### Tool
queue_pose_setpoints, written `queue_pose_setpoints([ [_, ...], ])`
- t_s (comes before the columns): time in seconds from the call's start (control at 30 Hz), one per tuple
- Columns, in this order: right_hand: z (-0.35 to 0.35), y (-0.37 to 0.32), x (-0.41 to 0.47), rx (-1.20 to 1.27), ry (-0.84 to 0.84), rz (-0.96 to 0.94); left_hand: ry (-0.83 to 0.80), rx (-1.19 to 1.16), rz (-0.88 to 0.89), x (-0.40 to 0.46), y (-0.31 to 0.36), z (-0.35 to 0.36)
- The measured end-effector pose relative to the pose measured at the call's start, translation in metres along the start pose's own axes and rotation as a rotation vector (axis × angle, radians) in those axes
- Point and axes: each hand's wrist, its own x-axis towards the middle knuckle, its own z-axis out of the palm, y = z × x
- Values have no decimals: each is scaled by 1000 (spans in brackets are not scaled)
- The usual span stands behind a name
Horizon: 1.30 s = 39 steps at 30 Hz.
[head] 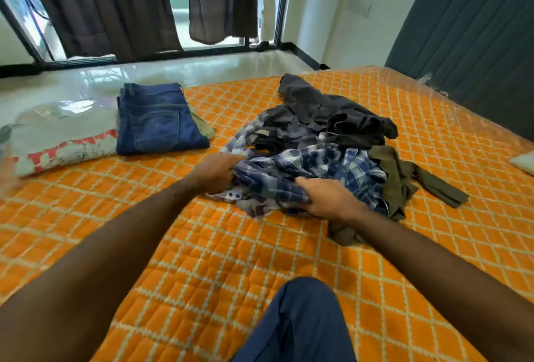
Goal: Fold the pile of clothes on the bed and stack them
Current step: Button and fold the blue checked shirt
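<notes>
On the orange quilt (202, 246), a loose pile (326, 142) of unfolded clothes lay near the bed's middle, and everything else is placed against that pile. At its near edge lay a crumpled blue plaid shirt (312, 168). The left hand (215, 172) gripped the shirt's left end, fingers curled into the cloth. The right hand (329, 198) held the shirt's near edge, fingers wrapped under a bunch of the fabric and thumb on top. Both forearms reached forward from the bottom corners toward the pile.

Dark grey garments (323, 107) made up the pile's far part, with a black piece (361, 127) lying on them. An olive garment (404, 179) trailed off the pile's right side, one sleeve stretched out across the quilt.

Left of the pile, well apart from it, folded jeans (157, 121) lay flat, back pocket up, on top of a khaki piece (202, 126) that showed at their right edge. Further left of the pile sat a pale pillow (63, 142) with a red print. Nearer than the pile, a knee (300, 321) in blue trousers rested on the quilt. Behind the pile to the right stood a grey headboard (468, 29).
</notes>
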Motion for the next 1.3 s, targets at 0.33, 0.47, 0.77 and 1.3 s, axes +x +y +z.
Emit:
queue_pose_setpoints([
  [0.33, -71, 5, -17, 489, -133, 110, 438, 6, -254, -57, -34, -58],
  [0.47, -130, -80, -28, 906, -225, -109, 215, -77, -315, -75, -63, -67],
  [0.77, -69, -191, 30, 1465, -181, -51, -206, -962, -101, -146, -51, -59],
  [1.3, -3, -150, 46, 595, -246, -309, 495, -767, -248, -147, -64, -37],
])
